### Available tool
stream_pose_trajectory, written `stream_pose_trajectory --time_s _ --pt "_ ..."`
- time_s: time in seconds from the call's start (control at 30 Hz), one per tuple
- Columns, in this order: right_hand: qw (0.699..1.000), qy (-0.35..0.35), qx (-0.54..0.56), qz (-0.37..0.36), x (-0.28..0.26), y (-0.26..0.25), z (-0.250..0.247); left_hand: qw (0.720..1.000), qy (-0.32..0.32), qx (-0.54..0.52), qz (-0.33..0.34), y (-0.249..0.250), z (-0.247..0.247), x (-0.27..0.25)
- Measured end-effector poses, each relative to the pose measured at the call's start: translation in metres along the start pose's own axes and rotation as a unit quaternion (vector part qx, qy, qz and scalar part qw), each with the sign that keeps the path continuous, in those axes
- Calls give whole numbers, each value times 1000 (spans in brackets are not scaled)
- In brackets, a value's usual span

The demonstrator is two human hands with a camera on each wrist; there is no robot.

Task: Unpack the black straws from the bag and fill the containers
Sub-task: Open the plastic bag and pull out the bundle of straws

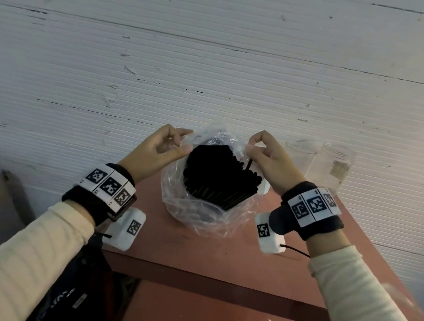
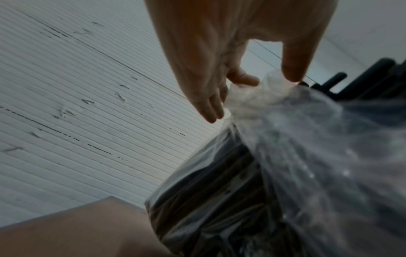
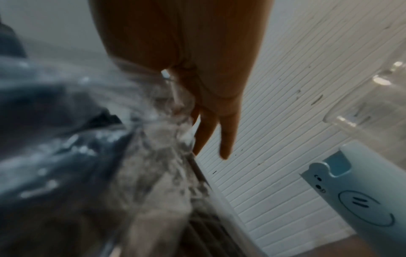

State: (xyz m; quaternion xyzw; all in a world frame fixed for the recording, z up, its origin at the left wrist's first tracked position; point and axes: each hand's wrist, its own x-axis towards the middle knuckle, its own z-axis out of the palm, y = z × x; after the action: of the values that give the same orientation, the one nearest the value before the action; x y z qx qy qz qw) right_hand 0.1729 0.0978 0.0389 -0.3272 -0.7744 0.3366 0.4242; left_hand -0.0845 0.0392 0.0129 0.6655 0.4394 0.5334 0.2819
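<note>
Clear plastic bag (image 1: 208,212) stands upright on the red-brown table (image 1: 195,258), mouth up, black straws (image 1: 217,176) packed inside, long axis near vertical, tips poking out between both hands. Left hand (image 1: 154,151) pinches the left rim, right hand (image 1: 268,161) pinches the right rim, spreading the opening. Straws lie just inward of and below both sets of fingers. Farther right, two clear containers (image 1: 336,163) wait by the wall; right hand is nearer them.

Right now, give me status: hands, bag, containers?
Left hand and right hand pinching the clear bag mouth open. Black straws still inside. Two clear containers empty, back right. Nothing blocking.
</note>
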Motion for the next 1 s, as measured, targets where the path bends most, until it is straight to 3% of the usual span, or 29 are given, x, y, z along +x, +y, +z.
stream_pose_trajectory --time_s 0.17,0.27,0.37,0.5,0.6,0.77,0.87,1.0 --pt "1000 2 -1 14 4 5 7 996 72 39 36 -2 11 11" --pt "999 22 29 25 10 9 13 995 101 -3 -1 -4 11 17" --pt "999 30 31 20 11 11 18 994 76 -74 -34 -5 14 20" --pt "999 40 0 -20 10 11 18 991 79 -82 -68 1 17 19" --pt "1000 16 6 15 9 9 12 989 56 -96 -100 4 14 16" --pt "994 -65 -83 -7 18 13 6 999 13 -1 -41 0 13 12" --pt "992 -68 -95 -35 28 13 9 999 31 18 -41 1 11 15" --pt "989 -66 -135 -15 39 19 13 999 20 14 -24 1 6 19"
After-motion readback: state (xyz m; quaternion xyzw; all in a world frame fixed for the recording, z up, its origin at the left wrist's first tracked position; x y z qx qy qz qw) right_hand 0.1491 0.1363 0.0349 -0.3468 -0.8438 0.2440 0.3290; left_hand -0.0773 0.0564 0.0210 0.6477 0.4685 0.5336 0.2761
